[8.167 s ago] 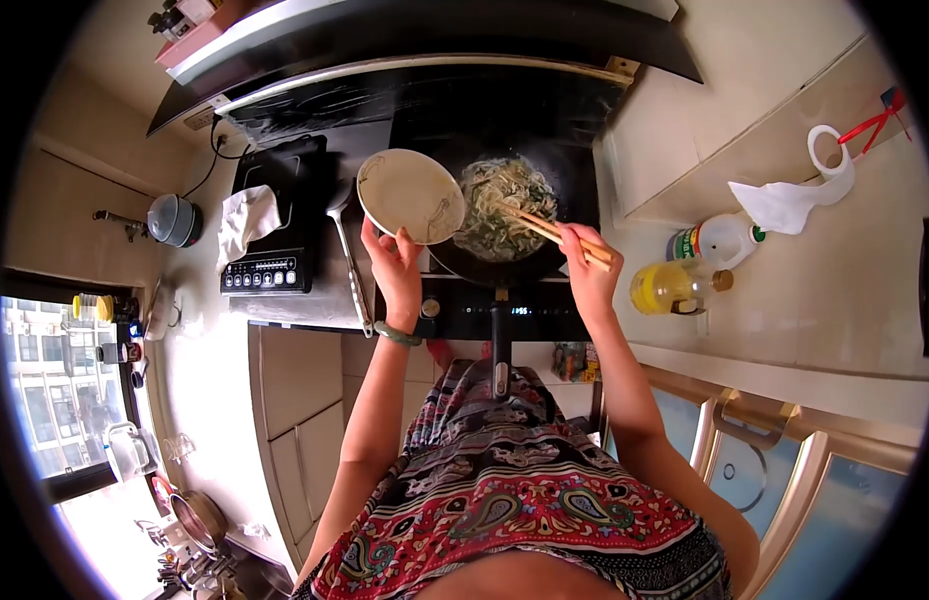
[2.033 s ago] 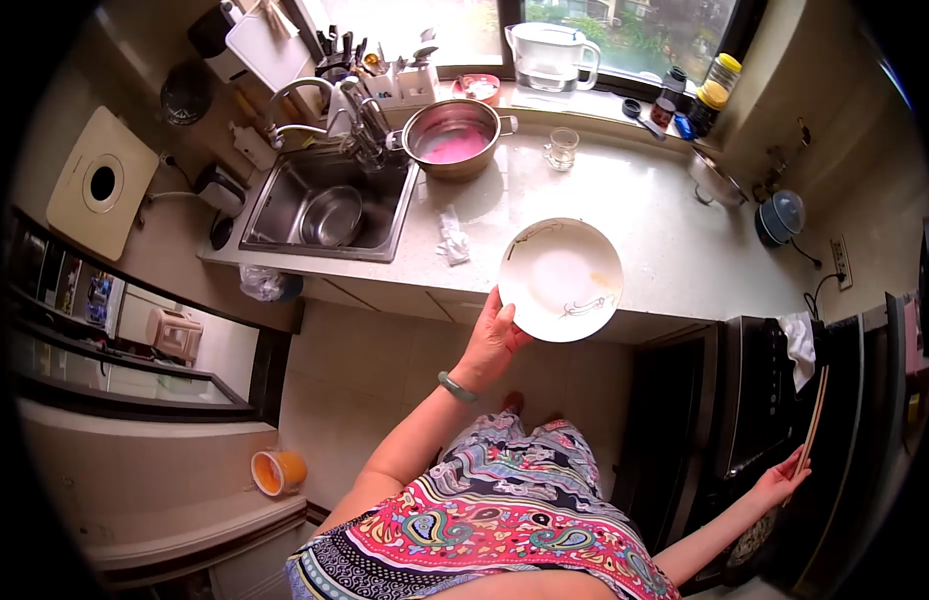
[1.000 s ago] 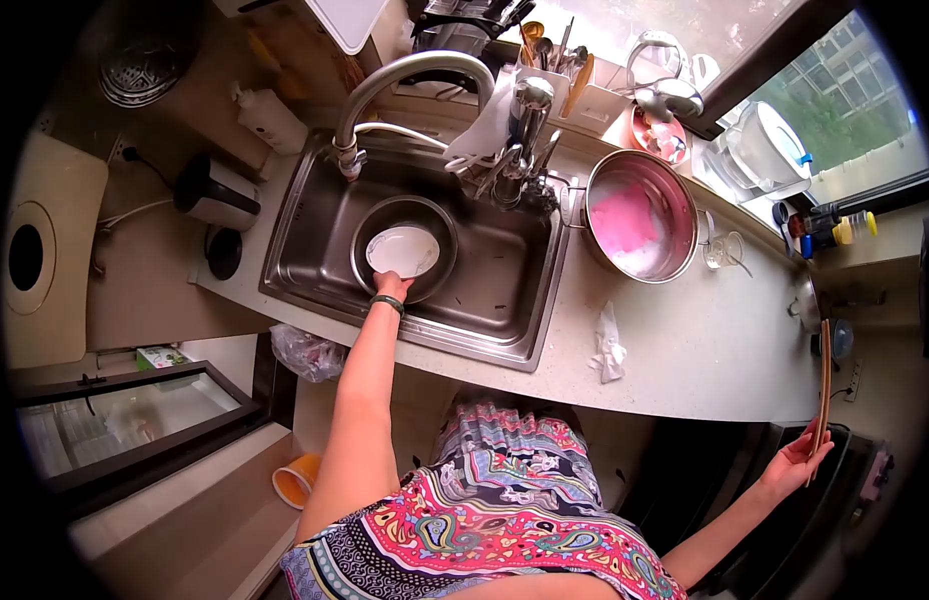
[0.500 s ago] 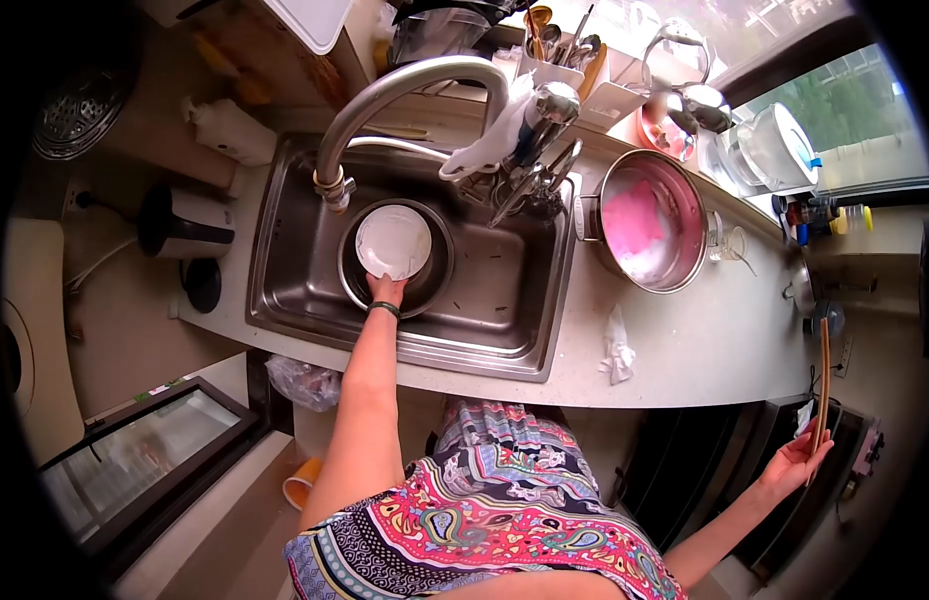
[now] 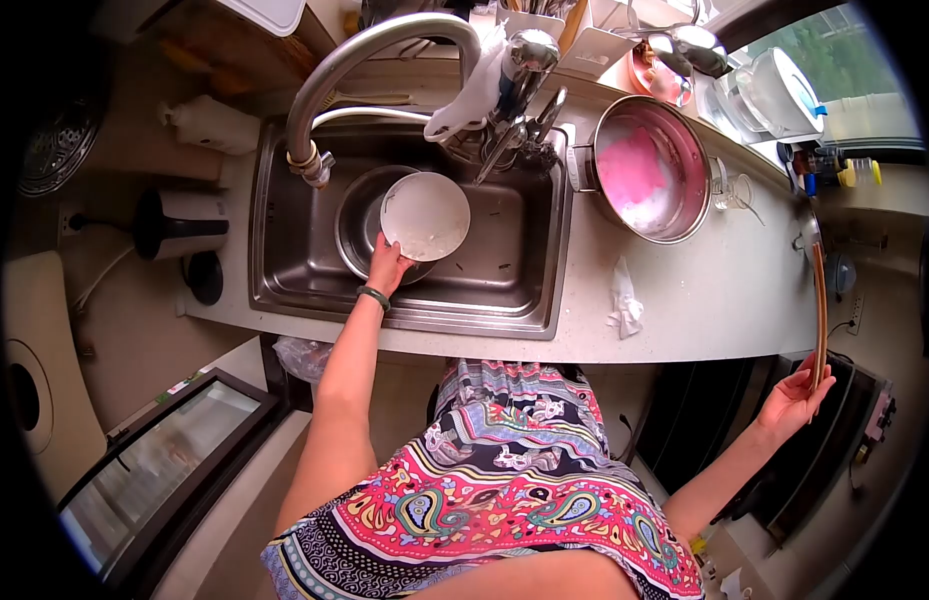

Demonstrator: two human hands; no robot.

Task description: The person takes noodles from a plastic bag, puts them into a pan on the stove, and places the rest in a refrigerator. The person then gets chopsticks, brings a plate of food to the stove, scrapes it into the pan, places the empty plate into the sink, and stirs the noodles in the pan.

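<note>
Above the sink [image 5: 514, 290], my left hand [image 5: 388, 266] grips a white bowl [image 5: 425, 213] by its near rim, thumb on the edge. The bowl's inside faces up toward me, with small specks near the bottom. Beneath and left of it, a round metal basin [image 5: 352, 225] sits in the sink, partly hidden by the bowl. Far to the right, past the counter's front edge, my right hand [image 5: 792, 402] is closed around brown wooden chopsticks [image 5: 820, 305], held upright.
A curved faucet [image 5: 302, 110] arches over the sink. Right of it, a steel pot [image 5: 677, 225] with a pink cloth [image 5: 632, 168] stands on the counter [image 5: 724, 305]. A crumpled white tissue [image 5: 625, 300] lies nearer the edge. A kettle-like white container [image 5: 777, 95] stands by the window.
My left hand has shifted the bowl rightward, from over the basin's middle to partly past its right rim. My right hand still holds the chopsticks. The head view has shifted slightly.
</note>
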